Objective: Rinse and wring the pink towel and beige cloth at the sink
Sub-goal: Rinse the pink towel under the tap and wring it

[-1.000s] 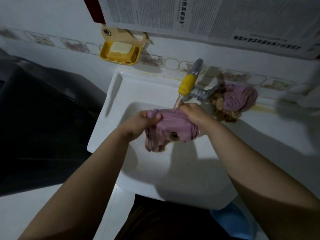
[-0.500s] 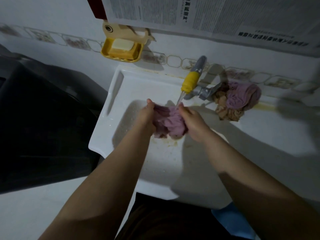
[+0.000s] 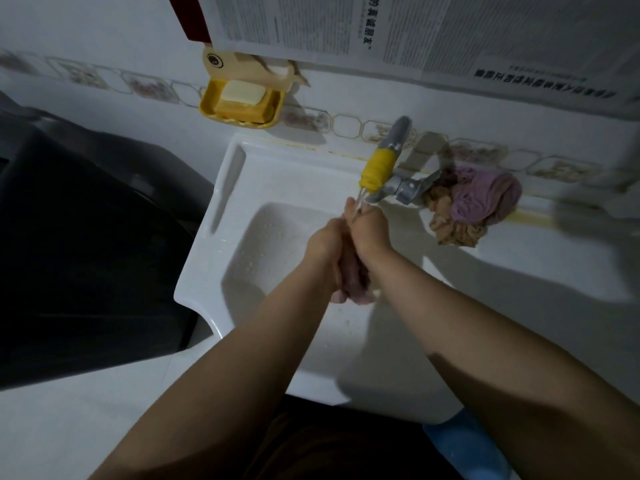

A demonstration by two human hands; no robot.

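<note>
- Both hands meet over the white sink [image 3: 221, 216] basin, under the yellow-tipped tap [image 3: 377, 169].
- The left hand [image 3: 325, 244] and right hand [image 3: 369, 228] have fingers curled tight round 1 bunched pink towel [image 3: 356, 289] — only its lower end shows beneath them.
- A second pink-and-beige cloth bundle [image 3: 474, 202] lies on the ledge right of the tap — untouched.
- A yellow soap dish [image 3: 242, 103] hangs on the wall.

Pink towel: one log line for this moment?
pink towel squeezed between both hands | left hand, right hand gripping | under tap, water running | over sink
</note>
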